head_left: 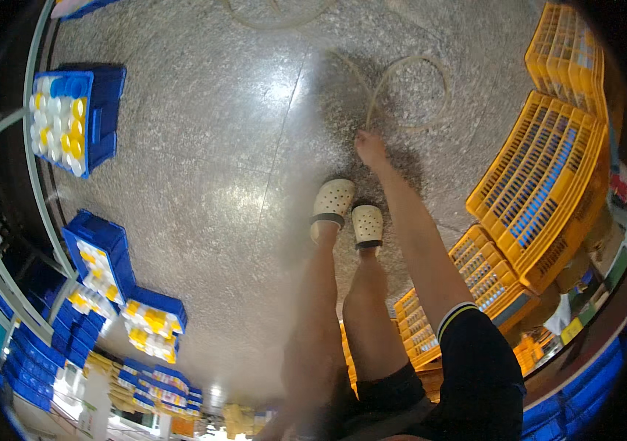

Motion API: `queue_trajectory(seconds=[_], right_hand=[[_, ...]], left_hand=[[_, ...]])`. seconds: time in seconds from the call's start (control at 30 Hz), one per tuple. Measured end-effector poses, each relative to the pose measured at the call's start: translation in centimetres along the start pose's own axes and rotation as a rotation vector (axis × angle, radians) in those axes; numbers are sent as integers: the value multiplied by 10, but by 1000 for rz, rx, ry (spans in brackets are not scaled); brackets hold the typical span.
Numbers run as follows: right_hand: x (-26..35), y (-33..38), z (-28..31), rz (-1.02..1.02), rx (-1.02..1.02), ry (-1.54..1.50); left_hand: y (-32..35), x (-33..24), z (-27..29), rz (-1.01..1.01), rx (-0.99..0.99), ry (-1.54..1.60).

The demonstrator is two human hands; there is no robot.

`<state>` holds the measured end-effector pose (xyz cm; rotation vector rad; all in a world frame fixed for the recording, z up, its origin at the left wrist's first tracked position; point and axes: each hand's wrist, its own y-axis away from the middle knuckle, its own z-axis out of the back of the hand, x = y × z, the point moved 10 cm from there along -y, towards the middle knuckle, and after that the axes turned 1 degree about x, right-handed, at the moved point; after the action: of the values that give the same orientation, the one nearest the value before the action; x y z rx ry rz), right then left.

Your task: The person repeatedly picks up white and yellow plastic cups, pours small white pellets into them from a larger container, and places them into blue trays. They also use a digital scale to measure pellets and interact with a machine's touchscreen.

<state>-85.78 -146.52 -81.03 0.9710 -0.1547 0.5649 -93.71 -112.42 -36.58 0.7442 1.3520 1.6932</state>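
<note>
My right hand (371, 148) reaches down ahead of my feet, its fingers closed on a thin, pale hose (370, 110). From my fingers the hose runs away from me into a round loop on the wet-looking grey floor (247, 132). More of it curves along the far edge of the view. What kind of end it has, if any, is hidden in my fist. My left hand is out of view. Just nearer than the right hand are my feet in cream clogs (334, 198) with holes and dark straps.
Yellow slatted crates (534, 173) stand stacked along the right. To the left are blue crates (104, 110) packed with white, yellow and blue-capped bottles (59, 121), beside a metal frame (34, 147). Further blue crates (155, 386) stand at lower left.
</note>
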Motion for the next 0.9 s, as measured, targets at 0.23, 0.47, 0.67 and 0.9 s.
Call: queue_trajectory(seconds=[0.23, 0.47, 0.67, 0.9], right_hand=[[173, 301, 221, 487, -250, -406], [315, 507, 404, 263, 63, -1061], [438, 522, 402, 128, 389, -1417], [637, 472, 412, 130, 552, -117]], left_hand=[[56, -94, 32, -512, -238, -101], [124, -229, 166, -897, -441, 135], [132, -306, 351, -1060, -525, 241], [124, -347, 506, -797, 460, 1845]])
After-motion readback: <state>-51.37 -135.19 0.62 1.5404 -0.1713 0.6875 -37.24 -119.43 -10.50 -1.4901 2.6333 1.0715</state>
